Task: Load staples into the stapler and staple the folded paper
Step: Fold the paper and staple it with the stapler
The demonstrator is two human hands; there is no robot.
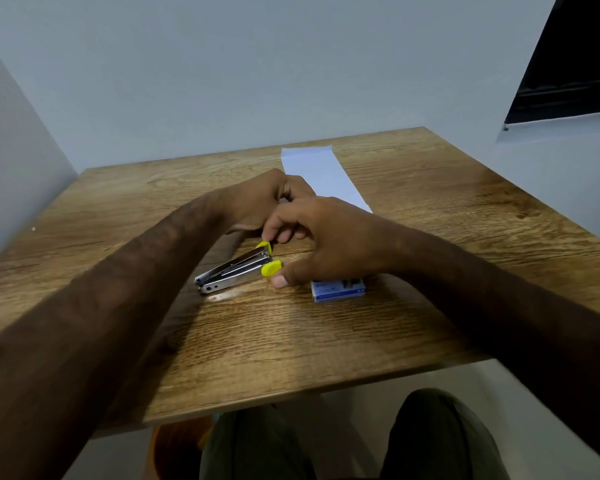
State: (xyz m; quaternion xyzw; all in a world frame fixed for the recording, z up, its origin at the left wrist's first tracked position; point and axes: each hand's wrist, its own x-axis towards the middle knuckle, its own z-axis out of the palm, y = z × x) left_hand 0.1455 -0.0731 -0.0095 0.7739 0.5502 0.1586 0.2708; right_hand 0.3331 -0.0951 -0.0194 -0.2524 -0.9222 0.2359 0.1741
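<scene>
Yellow plastic caps on chrome steel, pinched by the right hand, forefinger down on the upper cap, thumb set on the wood just beside the lower one. Just behind, the left hand, fingers curled in and mostly hidden by the right; cannot tell whether holding anything. Below them, the stapler, lying on the table with its two arms parted a little at the yellow end, riveted end pointing back towards the person. Just right of the thumb, a blue staple box, flat on the wood. Farther back, partly behind both hands, the folded paper, a long white strip reaching towards the table's far edge.

Probably small, light and rigid, with polished sides prone to slip — best taken by the yellow caps, or across the body near the rivets while opening. Staple strips likely brittle; better lifted gently by the long sides. Paper thin and limp, easy to shift — worth pressing flat for the stapling.
</scene>
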